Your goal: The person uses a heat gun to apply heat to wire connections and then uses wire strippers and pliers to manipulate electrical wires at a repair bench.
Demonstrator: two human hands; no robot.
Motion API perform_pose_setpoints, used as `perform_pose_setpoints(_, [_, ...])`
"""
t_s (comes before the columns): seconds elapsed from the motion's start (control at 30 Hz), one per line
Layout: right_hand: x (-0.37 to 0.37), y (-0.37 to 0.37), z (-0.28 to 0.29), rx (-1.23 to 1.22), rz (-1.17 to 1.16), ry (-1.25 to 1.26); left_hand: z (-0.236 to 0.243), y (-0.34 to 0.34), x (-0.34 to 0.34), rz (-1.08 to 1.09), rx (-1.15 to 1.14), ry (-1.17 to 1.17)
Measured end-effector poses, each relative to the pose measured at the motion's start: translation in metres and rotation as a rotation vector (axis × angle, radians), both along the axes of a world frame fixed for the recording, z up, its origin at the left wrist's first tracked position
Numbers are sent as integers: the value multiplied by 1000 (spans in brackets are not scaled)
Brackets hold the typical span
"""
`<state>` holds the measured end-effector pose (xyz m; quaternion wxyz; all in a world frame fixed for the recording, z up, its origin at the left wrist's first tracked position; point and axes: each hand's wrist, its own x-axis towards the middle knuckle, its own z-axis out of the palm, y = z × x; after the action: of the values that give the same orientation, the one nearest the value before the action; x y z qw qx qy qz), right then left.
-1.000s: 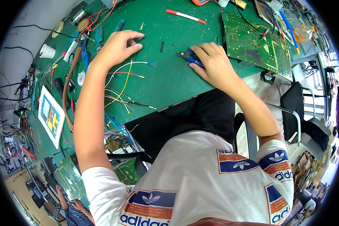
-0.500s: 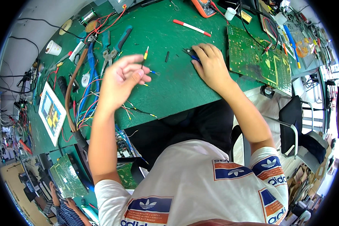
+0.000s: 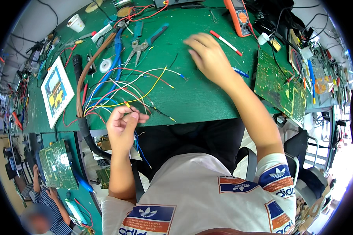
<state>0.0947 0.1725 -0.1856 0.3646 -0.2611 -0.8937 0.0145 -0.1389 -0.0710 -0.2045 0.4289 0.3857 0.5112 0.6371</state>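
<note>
Pinches a yellow-sleeved black wire end between thumb and forefinger of the left hand, tip angled toward 11 o'clock, low by the near edge of the desk. Holds the right hand over the desk, toward 2 o'clock from the left, fingers loosely curled with a moderate gap to the thumb. Nothing visibly gripped there; cannot tell what the palm hides.

Just beside the right fingertips, toward 8 o'clock from them, a short black tube, slightly blurred, lying on the desk, long axis running from 1 to 7 o'clock. Well apart from the left fingers, toward 1 o'clock from them, so clearly nearer to the right hand. At 4 o'clock from the right hand, a blue-handled tool, partly hidden. At 11 o'clock from the left hand, a fan of loose wires spreading from a black-sleeved cable. At 12 o'clock from that hand, farther off, teal-and-grey-handled pliers.

On the white T-shirt, blue-and-orange panels with an emblem and lettering large enough to read. On the blue-handled tool, pale lettering too small to make out; on the orange multimeter, toward 1 o'clock of the view, dial markings likewise unreadable.
</note>
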Motion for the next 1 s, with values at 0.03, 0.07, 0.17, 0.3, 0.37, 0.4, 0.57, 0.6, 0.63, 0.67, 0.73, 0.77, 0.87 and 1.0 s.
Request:
perform_pose_setpoints(0.03, [-24,14,2,24,64,0,-1,-5,2,1,-19,-25])
perform_pose_setpoints(0.07, [-45,30,1,69,110,-40,0,-5,4,-21,-10,-53])
perform_pose_setpoints(0.17, [-91,79,-25,200,167,-197,6,-3,11,-48,20,-134])
perform_pose_setpoints(0.3, [-117,99,-13,105,163,-617,14,-14,6,-107,39,-217])
perform_pose_setpoints(0.37, [-111,103,-1,94,235,-627,13,-17,0,-87,56,-265])
perform_pose_setpoints(0.4, [-107,102,8,61,244,-624,12,-17,-4,-81,64,-290])
perform_pose_setpoints(0.57, [-68,78,84,-11,68,-798,18,-9,-3,-112,64,-447])
perform_pose_setpoints(0.6, [-55,82,93,-5,31,-817,20,-4,-2,-146,72,-462])
perform_pose_setpoints(0.63, [-46,84,102,0,-3,-829,24,0,0,-176,78,-471])
perform_pose_setpoints(0.67, [-42,77,119,-53,-38,-864,28,3,1,-192,74,-489])
perform_pose_setpoints(0.73, [-31,71,143,-78,-88,-906,29,12,5,-240,89,-510])
perform_pose_setpoints(0.77, [-28,70,150,-79,-105,-901,30,16,6,-265,98,-520])
perform_pose_setpoints(0.87, [-29,59,173,-174,-61,-923,31,24,11,-301,143,-521])
perform_pose_setpoints(1.0, [2,74,147,-102,188,-639,37,26,16,-325,165,-514])
